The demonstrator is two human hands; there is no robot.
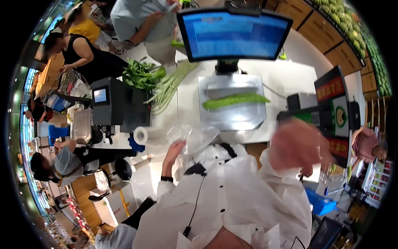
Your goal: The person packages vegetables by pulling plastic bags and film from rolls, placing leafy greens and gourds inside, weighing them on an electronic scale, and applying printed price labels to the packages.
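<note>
A long green gourd-like vegetable (236, 100) lies across the shiny metal plate of a scale (244, 123). My left hand (175, 150) is closed on a clear plastic bag (190, 135) to the lower left of the plate. To the right of the plate, my right hand (296, 144) is raised and blurred by motion, so its fingers cannot be made out. Leafy greens (143, 74) and a bundle of long green beans (171, 88) lie on the left part of the counter.
A monitor (236, 35) stands behind the scale. A dark label printer (118, 101) and a white roll (140, 135) are at the left, sign panels (338, 112) at the right. A person in grey (143, 25) stands across the counter.
</note>
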